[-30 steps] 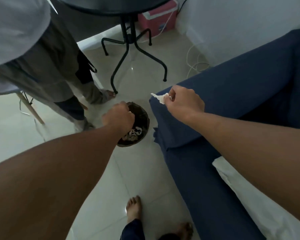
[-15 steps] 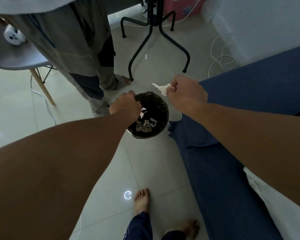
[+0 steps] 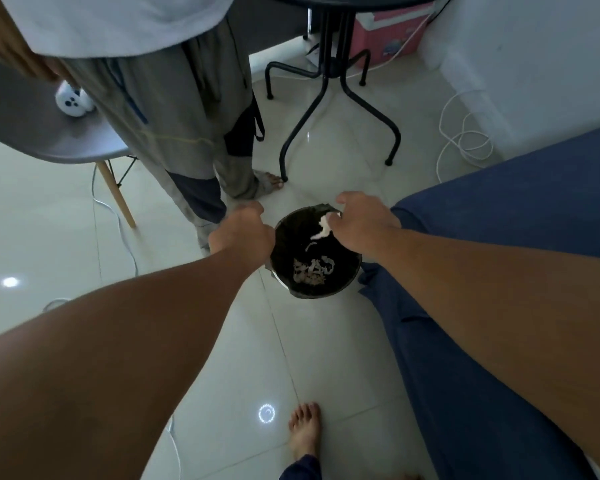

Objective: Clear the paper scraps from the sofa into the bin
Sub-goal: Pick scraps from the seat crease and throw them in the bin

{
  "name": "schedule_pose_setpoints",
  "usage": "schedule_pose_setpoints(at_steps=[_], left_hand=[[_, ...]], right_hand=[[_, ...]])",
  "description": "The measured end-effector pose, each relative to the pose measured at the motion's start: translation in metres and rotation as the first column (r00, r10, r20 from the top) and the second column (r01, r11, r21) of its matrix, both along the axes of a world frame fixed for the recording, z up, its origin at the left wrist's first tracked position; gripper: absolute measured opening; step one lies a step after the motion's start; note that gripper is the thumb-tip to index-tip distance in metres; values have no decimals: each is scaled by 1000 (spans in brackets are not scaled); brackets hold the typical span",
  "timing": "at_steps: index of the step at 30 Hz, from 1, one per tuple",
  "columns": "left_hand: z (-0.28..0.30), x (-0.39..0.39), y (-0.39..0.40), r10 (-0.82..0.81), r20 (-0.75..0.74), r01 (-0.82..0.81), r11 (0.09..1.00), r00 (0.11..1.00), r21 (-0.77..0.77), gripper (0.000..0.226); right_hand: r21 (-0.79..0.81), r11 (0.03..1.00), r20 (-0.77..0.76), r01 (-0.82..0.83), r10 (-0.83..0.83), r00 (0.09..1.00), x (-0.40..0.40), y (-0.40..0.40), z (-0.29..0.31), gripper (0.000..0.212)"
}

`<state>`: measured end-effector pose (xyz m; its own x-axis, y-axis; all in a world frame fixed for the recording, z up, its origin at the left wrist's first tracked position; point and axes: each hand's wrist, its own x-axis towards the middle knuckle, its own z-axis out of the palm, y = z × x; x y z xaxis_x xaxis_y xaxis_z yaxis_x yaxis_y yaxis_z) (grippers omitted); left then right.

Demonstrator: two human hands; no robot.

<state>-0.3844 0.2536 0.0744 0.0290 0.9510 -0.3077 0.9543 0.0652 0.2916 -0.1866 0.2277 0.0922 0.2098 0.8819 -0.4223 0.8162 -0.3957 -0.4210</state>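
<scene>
Right hand pinches a crumpled white scrap over the dark bin.

Your right hand dangles a white paper scrap over the round dark bin; your left hand, fisted, touches its rim beside the blue fabric sofa.

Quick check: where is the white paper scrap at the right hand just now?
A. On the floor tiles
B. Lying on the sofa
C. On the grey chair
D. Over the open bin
D: the paper scrap hangs at the right hand's fingertips, over the dark opening of the bin.
</scene>
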Motion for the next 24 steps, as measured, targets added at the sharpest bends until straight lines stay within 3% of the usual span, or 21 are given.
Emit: schedule_pose_setpoints(at_steps=[12,18,24], left_hand=[[43,30,-1,-78,-17,79,994,997,76,45],[59,93,-10,-198,14,196,976,980,93,40],[64,184,-43,-382,21,376,917,924,134,36]], right_hand=[[86,996,90,-21,13,996,27,-2,42,33],[92,995,164,-28,13,986,80,-37,73,30],[79,994,225,69,-85,971,162,-101,82,31]])
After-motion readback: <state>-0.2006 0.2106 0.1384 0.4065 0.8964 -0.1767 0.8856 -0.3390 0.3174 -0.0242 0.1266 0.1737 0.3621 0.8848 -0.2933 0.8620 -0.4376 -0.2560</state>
